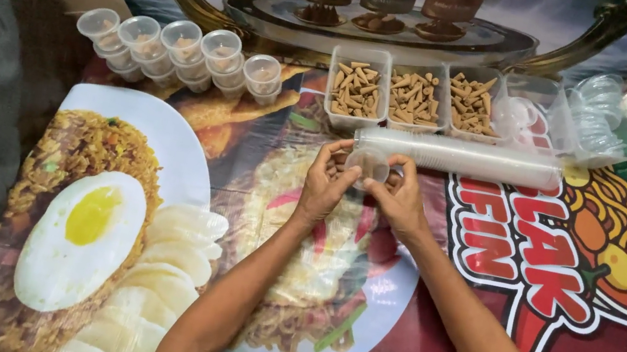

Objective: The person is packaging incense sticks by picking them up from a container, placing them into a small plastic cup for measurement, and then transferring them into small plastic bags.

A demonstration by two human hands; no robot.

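Cup [368,163], seemingly empty, between hands [363,184]

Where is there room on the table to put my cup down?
There is bare room right of the right hand, below the long stack of cups, and left of the left hand. It is crowded along the back, with small lidded cups and trays.

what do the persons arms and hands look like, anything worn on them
Both forearms are bare up to the frame's edge: no sleeves or gloves show. The left hand and right hand show no rings, watch or bracelets. Nails look short and unpainted.
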